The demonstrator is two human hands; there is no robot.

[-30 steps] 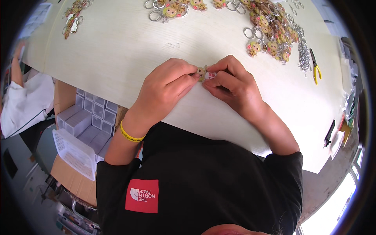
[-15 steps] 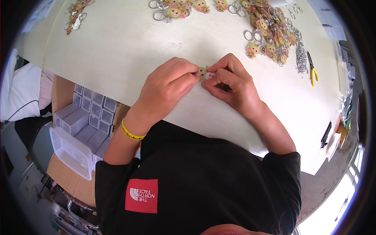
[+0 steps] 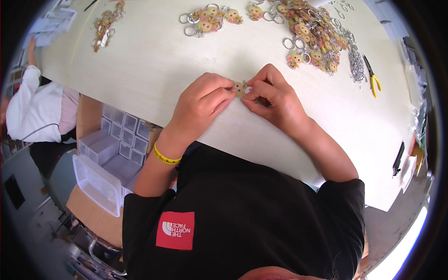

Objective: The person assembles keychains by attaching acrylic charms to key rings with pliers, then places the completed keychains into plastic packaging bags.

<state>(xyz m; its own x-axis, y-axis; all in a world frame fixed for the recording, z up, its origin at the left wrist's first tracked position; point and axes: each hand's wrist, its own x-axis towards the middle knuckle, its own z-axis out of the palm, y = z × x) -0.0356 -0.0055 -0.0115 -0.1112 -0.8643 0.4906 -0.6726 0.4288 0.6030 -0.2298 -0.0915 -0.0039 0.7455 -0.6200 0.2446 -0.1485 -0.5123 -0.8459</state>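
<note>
We look down on a pale wood-grain counter (image 3: 140, 70). At twelve to one o'clock lies a heap of flat cartoon-figure keychains (image 3: 312, 32) with metal split rings; a smaller cluster (image 3: 210, 18) sits at twelve o'clock, and another small bunch (image 3: 105, 25) at eleven. At two o'clock, yellow-handled pliers (image 3: 372, 74) lie just beside a pile of silvery chain (image 3: 357, 63). Below the counter edge at eight o'clock are clear plastic boxes (image 3: 116, 144). Nothing blocks our hands. At the centre, our left hand (image 3: 203, 105) and right hand (image 3: 273, 100) meet fingertip to fingertip, both pinching one small yellow-and-brown figure charm (image 3: 241, 87) between them, just above the counter. A yellow band (image 3: 164, 157) circles the left wrist.
</note>
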